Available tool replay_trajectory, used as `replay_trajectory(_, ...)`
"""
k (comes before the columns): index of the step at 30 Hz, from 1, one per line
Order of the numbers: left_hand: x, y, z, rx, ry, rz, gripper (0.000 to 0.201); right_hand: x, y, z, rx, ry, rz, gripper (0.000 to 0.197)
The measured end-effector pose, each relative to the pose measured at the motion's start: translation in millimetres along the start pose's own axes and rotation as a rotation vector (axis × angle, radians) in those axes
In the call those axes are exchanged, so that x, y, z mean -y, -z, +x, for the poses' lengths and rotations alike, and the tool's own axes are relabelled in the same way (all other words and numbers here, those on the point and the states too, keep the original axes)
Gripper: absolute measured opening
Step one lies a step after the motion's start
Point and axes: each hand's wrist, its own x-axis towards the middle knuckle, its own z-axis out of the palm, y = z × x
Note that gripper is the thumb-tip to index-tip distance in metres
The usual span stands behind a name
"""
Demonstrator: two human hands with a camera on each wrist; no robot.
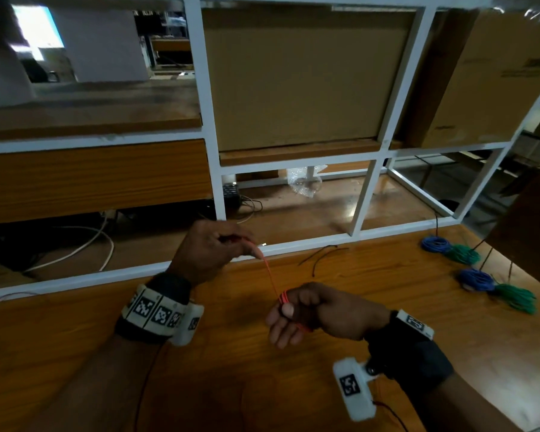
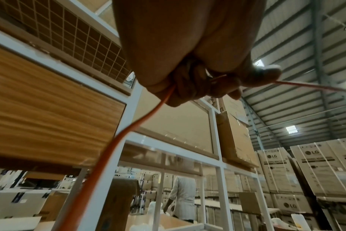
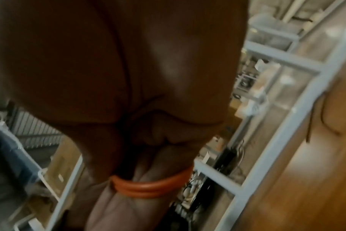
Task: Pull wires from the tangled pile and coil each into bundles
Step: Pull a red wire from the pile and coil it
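Observation:
A thin orange wire [image 1: 270,277] runs taut between my two hands above the wooden table [image 1: 231,385]. My left hand [image 1: 251,244] is raised near the white frame and pinches the wire between thumb and fingers; in the left wrist view the wire [image 2: 128,129] passes through that hand [image 2: 198,82] and trails down. Lower and to the right, my right hand [image 1: 286,310] has several orange loops wound round its fingers, with the thumb pressed on them. The right wrist view shows the coil [image 3: 150,187] ringing the fingers [image 3: 118,207].
Finished bundles lie at the table's right: blue [image 1: 435,244] and green [image 1: 463,254], then blue [image 1: 476,279] and green [image 1: 516,297]. A loose black wire [image 1: 318,257] lies by the white frame rail [image 1: 293,243]. A brown box [image 1: 524,226] stands at the right edge.

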Motion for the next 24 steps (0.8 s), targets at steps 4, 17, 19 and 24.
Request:
replay_trajectory(4,-15.2,1.2,27.6,0.028,0.017,-0.075,0.016,9.0,-8.6,3.8,0.218,0.175,0.249,0.025)
replay_trajectory(17,-7.1,-82.2,-9.4,0.12,0.287,-0.443,0.017,41.3,6.4,18.4,-0.446,0.68,0.769,0.037)
replay_trajectory(19,-6.2,-86.1,-16.6,0.086,0.336,-0.463,0.022,35.0,5.8,26.8,-0.562,0.684,0.738,0.035)
replay_trajectory(24,-4.2,-98.0,-33.4,0.134,0.377,-0.472,0.033,47.7,5.0,43.6,-0.696,0.738,0.959,0.032)
